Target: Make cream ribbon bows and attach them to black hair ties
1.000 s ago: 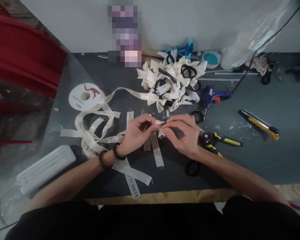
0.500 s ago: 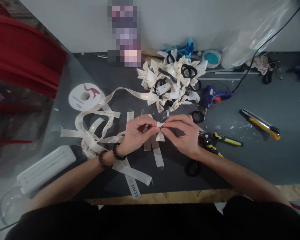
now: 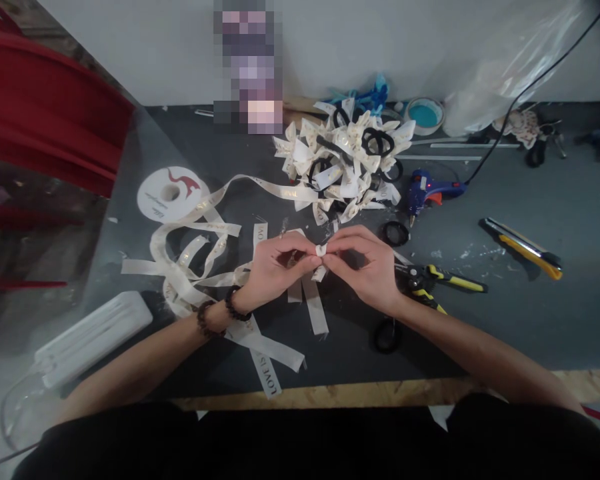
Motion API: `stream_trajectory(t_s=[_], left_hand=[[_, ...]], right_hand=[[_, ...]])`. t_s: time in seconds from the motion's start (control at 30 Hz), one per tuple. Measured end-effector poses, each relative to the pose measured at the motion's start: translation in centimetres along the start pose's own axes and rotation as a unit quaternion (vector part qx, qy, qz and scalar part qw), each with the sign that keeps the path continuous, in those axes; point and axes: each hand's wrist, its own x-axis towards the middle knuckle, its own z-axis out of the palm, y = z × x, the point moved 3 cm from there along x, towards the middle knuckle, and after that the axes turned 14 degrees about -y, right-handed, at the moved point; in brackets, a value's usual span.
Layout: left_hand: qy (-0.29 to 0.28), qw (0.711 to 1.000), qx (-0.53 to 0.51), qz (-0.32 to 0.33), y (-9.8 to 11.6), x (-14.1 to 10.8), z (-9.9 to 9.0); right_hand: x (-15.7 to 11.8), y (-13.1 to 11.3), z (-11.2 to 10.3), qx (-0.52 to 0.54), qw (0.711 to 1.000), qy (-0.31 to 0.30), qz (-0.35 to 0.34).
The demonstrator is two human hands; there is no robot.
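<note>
Between the fingertips of both hands is a small piece of cream ribbon, folded and pinched, its lower tail showing under the fingers. My left hand closes on it from the left, with two dark bead bracelets at the wrist. From the other side my right hand pinches it between thumb and forefinger. Cut ribbon strips lie under the hands. Beyond them is a heap of cream ribbon bows with black hair ties. A single black hair tie rests just past my right hand.
A ribbon spool with loose ribbon lies left, above a white power strip. On the right are a blue glue gun, yellow-black pliers and a yellow cutter knife. A tape roll stands at the back.
Both hands have drawn slightly closer together. The ribbon piece between them is folded smaller, and less of its upper loop and lower tail shows. The things on the table have stayed put.
</note>
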Motion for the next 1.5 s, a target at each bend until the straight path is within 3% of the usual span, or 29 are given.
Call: stream_trajectory(t_s=[0.53, 0.77, 1.03, 1.17, 1.3, 1.5], left_hand=[[-0.001, 1.0, 0.005, -0.024, 0.0, -0.3, 0.0], [0.01, 0.997, 0.062, 0.035, 0.0, -0.3, -0.1], [0.034, 0.99, -0.134, -0.019, -1.5, -0.1, -0.1], [0.007, 0.982, -0.184, -0.044, -1.9, 0.1, 0.1], [-0.024, 0.983, -0.173, -0.053, -1.7, 0.2, 0.1], [-0.013, 0.993, -0.1, -0.062, -1.5, -0.3, 0.0]], right_hand=[[-0.1, -0.2, 0.0, -0.01, 1.0, -0.012, -0.014], [-0.1, 0.0, -0.1, -0.014, 1.0, -0.012, -0.019], [-0.1, 0.3, -0.3, 0.001, 1.0, 0.02, -0.014], [-0.1, 0.5, -0.1, -0.016, 0.999, -0.003, -0.038], [-0.1, 0.3, 0.4, -0.06, 0.996, -0.028, -0.064], [0.0, 0.5, 0.1, -0.046, 0.999, -0.019, -0.016]])
